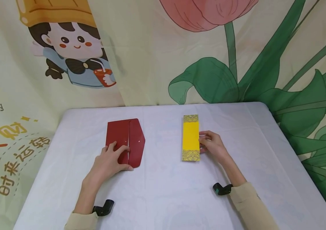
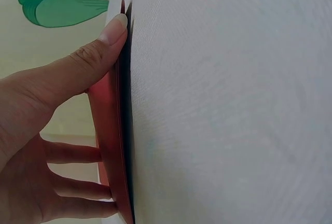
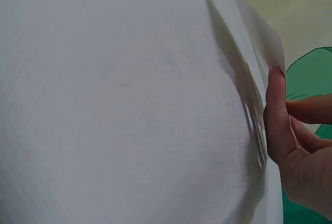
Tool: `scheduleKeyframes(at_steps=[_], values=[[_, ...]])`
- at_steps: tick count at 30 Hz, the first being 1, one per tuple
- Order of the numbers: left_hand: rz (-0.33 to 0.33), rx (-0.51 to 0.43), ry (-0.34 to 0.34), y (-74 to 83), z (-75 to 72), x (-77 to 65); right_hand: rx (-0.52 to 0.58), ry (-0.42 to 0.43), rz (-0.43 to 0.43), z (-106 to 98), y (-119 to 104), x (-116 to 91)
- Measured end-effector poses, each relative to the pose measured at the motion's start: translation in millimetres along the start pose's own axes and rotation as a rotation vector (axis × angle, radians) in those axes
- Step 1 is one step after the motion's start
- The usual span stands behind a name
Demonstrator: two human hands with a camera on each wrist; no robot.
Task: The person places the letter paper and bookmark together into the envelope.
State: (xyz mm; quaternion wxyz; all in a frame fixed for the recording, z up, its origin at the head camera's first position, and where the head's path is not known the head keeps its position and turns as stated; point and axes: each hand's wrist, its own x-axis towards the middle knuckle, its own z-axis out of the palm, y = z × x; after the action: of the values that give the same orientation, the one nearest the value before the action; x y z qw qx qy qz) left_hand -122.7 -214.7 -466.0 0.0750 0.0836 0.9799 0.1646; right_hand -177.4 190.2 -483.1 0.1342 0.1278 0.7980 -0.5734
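White-covered table (image 1: 165, 198) is the biggest thing here, both items are on/just over it, well apart. Red envelope (image 1: 116, 130) on the left, tapered flap (image 1: 137, 132) toward the right w/ a pale line beside it. Left hand (image 1: 106, 162) is spread over it — fingers fairly straight, tips on the face, thumb on the near edge, so more resting/steadying than a real grip imo. Yellow strip (image 1: 190, 135) w/ patterned ends is to the right, long edge pinched btwn thumb and fingers of the right hand (image 1: 213, 145). Smallest bit: a bright dot (image 1: 139, 141) on the flap, maybe a snap.

Step in hand, afaict: left steadies the red one, right manages the yellow one. Next move prob calls for keeping that edge pinch light so the strip doesn't bend, and the left not squashing the flap.

View diffs: head cam only gets the strip's yellow face; right wrist shows pale layers underneath, can't tell if it's a fold or separate sheets. Left wrist shows a dark band under the envelope's edge — shadow or lining, idk — which head cam misses.
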Motion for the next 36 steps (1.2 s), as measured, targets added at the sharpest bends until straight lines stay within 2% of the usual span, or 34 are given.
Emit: scheduleKeyframes(at_steps=[6, 36], values=[[-0.002, 0.001, -0.005, 1.0, -0.5, 0.4, 0.034, -0.035, -0.029, 6.9, -1.0, -1.8], [-0.01, 0.003, -0.019, 3.0, -2.3, 0.3, 0.114, -0.103, -0.011, 42.8, -11.5, 6.1]])
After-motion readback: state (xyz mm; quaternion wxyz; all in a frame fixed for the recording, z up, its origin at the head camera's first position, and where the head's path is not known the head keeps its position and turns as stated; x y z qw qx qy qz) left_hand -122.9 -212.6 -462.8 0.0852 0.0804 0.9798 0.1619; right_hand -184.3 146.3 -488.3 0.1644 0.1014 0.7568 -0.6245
